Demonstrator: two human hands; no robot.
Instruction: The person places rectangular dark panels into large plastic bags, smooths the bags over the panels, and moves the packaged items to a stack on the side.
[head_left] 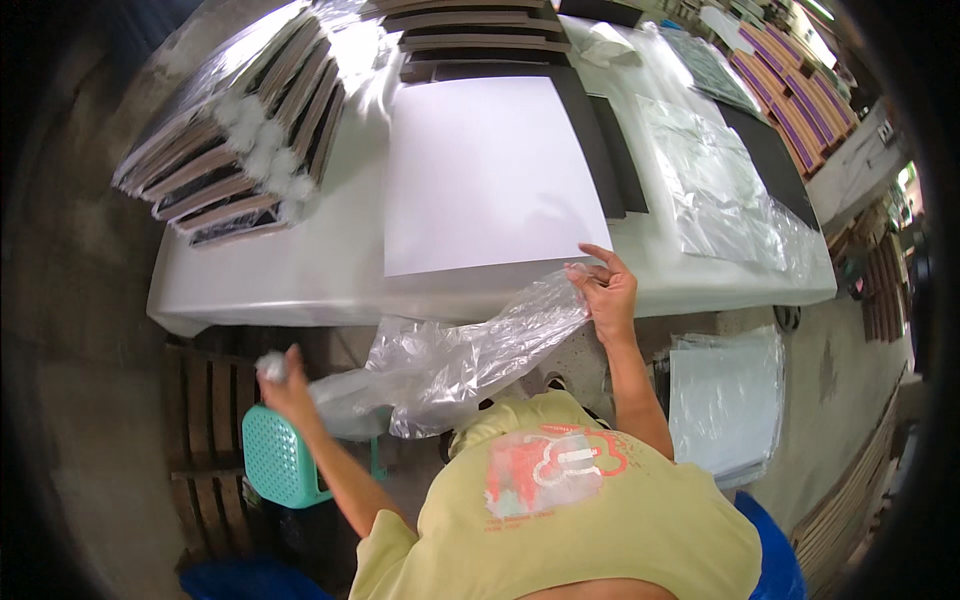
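Note:
A crumpled clear plastic bag [470, 355] hangs in front of the table's near edge. My right hand [608, 292] pinches its upper right end between thumb and fingers, beside the near right corner of a large white sheet [485, 180]. That sheet lies flat on dark boards [612, 160]. Lower and to the left, above a green stool, my left hand [287, 390] is closed on a small whitish crumpled wad [271, 366]. The bag's lower left end trails behind my left forearm. Whether the wad belongs to the bag cannot be made out.
On the covered table [300, 290], plastic-wrapped board stacks [230, 170] stand at left and clear plastic bags [715, 185] lie at right. More boards [480, 35] are stacked at the back. Below are the green stool [280, 455], wooden pallet [210, 410] and a bagged sheet stack [725, 400].

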